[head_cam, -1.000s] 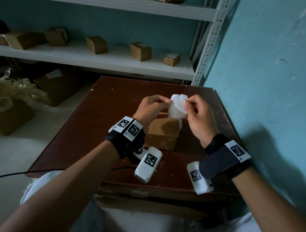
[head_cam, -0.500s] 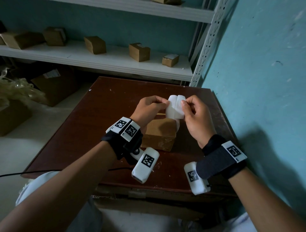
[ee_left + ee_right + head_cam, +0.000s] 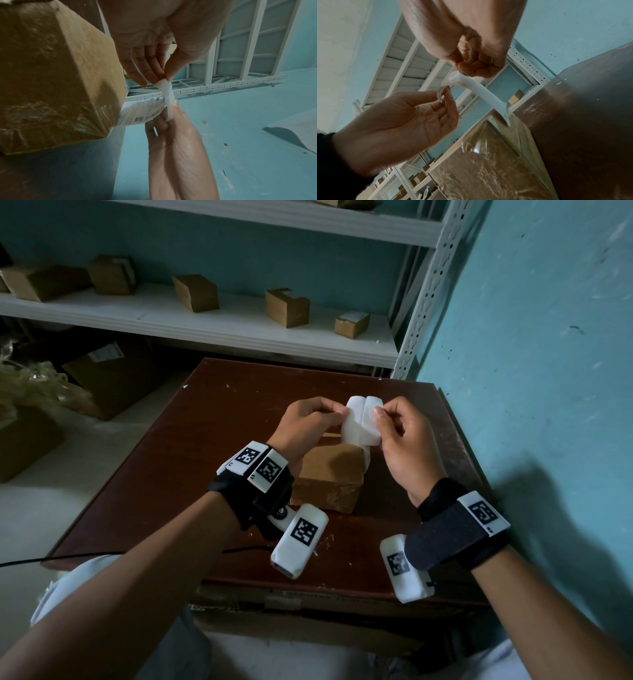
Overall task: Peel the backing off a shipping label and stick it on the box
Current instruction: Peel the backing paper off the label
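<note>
A white shipping label (image 3: 363,422) is held upright over a brown cardboard box (image 3: 329,477) that sits on the dark-red table (image 3: 212,419). My left hand (image 3: 337,414) pinches its top left edge and my right hand (image 3: 378,414) pinches its top right edge. In the left wrist view the left hand (image 3: 165,79) nips a white strip while the printed label (image 3: 142,112) curls toward the box (image 3: 51,81) by the right hand (image 3: 169,112). In the right wrist view the right hand (image 3: 467,73) pinches the plain white sheet (image 3: 477,90) and the left hand (image 3: 444,93) pinches a printed edge.
A teal wall (image 3: 531,371) runs close along the table's right side. Behind the table stands a white metal shelf (image 3: 239,330) with several small cardboard boxes. Larger cartons (image 3: 109,374) and crumpled plastic lie on the floor to the left. A black cable (image 3: 68,558) crosses the table's near edge.
</note>
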Demonstrator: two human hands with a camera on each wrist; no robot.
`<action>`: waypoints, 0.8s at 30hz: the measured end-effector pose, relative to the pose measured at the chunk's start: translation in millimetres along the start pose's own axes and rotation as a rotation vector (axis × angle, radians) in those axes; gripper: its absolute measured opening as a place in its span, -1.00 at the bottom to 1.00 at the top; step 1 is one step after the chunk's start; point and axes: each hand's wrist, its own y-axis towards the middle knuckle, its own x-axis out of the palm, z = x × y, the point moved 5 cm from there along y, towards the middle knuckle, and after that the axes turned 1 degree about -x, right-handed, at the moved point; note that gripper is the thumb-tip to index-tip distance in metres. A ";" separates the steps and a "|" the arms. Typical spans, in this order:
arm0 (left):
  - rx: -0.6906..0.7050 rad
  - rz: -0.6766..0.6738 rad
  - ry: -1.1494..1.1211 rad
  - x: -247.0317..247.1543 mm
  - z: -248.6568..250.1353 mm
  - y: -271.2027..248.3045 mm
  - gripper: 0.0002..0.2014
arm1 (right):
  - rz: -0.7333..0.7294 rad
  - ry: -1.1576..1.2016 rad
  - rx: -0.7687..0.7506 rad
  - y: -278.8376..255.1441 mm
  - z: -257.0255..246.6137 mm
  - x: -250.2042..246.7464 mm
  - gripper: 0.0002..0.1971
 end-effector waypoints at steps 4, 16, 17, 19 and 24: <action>-0.004 -0.002 -0.002 0.2 0.7 0.2 -0.93 | 0.002 0.004 -0.003 -0.1 -0.1 -0.3 -0.81; 0.004 0.005 -0.011 -0.6 3.5 -1.1 -0.93 | 0.006 -0.002 -0.011 0.3 -0.7 -0.8 -0.80; 0.001 0.004 -0.013 -0.9 3.2 -1.0 -0.93 | 0.006 -0.001 -0.011 0.3 -0.8 -0.8 -0.80; -0.002 0.005 -0.014 -1.4 2.7 -0.9 -0.93 | 0.007 0.003 -0.011 0.0 -1.1 -0.7 -0.80; 0.001 0.000 -0.010 -1.1 2.7 -1.4 -0.92 | 0.010 0.007 -0.018 0.0 -2.3 -1.2 -0.80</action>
